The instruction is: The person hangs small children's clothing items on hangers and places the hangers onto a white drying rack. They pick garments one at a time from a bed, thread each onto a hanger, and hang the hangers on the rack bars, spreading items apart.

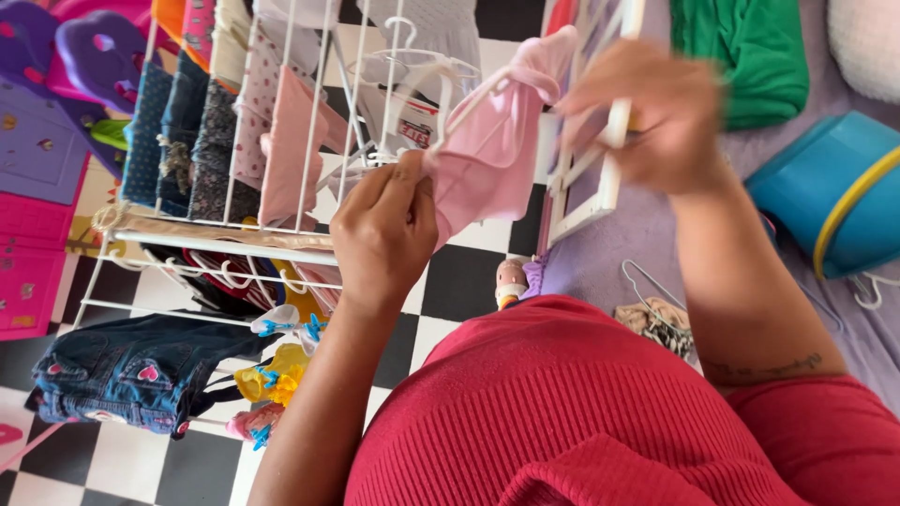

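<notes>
Left grip (384, 230): pinching pink garment (492, 155).
Right grip (656, 112): blurred, closed on white hanger (469, 103).
Risk: garment may slip off hanger onto checkered floor (459, 281) below.

Left hand (384, 230) pinches lower edge of pink garment (492, 141). Right hand (656, 112), blurred, grips its upper end by white rack (281, 248). Small clothes hang on rack; checkered floor (450, 281) below.

The person wears a red ribbed knit top (572, 412) with short sleeves, both forearms bare, and a thin dark tattoo line (764, 367) crosses the right forearm.
</notes>
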